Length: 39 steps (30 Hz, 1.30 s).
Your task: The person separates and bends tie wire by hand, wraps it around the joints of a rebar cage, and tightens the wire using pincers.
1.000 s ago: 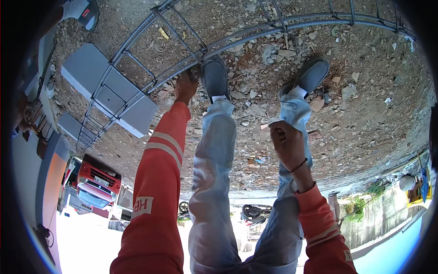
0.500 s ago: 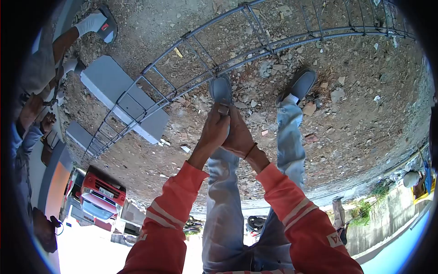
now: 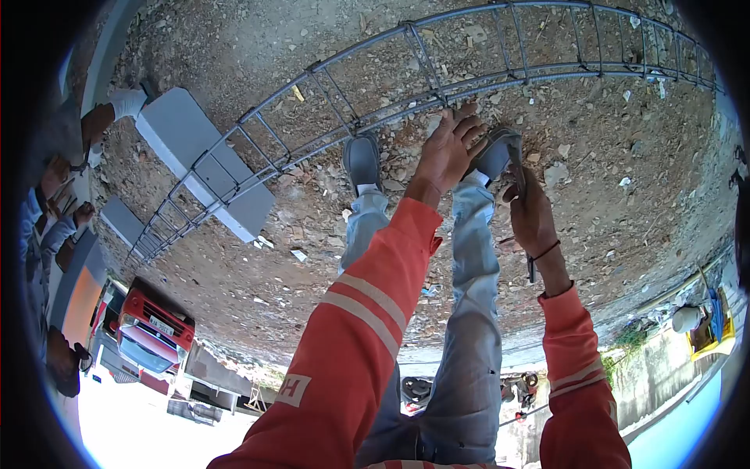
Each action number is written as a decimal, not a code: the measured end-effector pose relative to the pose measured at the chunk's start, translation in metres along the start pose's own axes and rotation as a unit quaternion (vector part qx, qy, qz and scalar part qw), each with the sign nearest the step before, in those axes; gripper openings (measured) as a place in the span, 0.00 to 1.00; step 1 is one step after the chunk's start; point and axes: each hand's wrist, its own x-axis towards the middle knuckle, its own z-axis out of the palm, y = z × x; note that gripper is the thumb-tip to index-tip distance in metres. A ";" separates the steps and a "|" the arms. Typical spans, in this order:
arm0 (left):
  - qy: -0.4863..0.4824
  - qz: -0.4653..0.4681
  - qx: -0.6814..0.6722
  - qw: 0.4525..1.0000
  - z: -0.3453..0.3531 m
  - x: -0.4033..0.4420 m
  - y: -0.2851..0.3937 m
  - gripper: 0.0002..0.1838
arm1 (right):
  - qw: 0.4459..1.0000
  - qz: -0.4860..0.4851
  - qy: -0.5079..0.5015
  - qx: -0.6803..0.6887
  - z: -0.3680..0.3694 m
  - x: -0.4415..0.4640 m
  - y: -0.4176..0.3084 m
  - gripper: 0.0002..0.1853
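Head view, fingers at a steel bar cage. The cage (image 3: 342,123), long bars joined by cross rungs, curves over the rubble-strewn ground (image 3: 234,51), passing just ahead of the toes of both shoes. One end lies beside the small grey slab (image 3: 123,224), at that slab's right-hand end; the other reaches the right margin of the visible ground. Between these ends it crosses obliquely over the large grey slab (image 3: 195,152), nearer that slab's lower right corner than its upper left one; whether bars and slab touch cannot be told.

Left hand (image 3: 445,152): extended to the near long bar of the cage, ahead of the gap between the left shoe (image 3: 362,162) and the right shoe (image 3: 488,160). Its fingers are spread and partly bent, with the tips at the bar; contact cannot be made out.

Right hand (image 3: 533,215): fingers closed around the handle of a dark hand tool (image 3: 516,159). The tool's bent head overlaps the right shoe in this view, and its tail end shows below the palm, near the wristband (image 3: 546,251).

Left margin: a co-worker's hands (image 3: 55,177) and white sock (image 3: 126,102), the latter just beside the large grey slab's upper left corner. Lower left: a red car (image 3: 155,324), seen inverted.
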 end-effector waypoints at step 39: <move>0.148 -0.147 0.263 0.942 0.027 -0.013 0.046 0.22 | 0.652 0.146 -0.408 0.622 0.079 0.061 0.007 0.12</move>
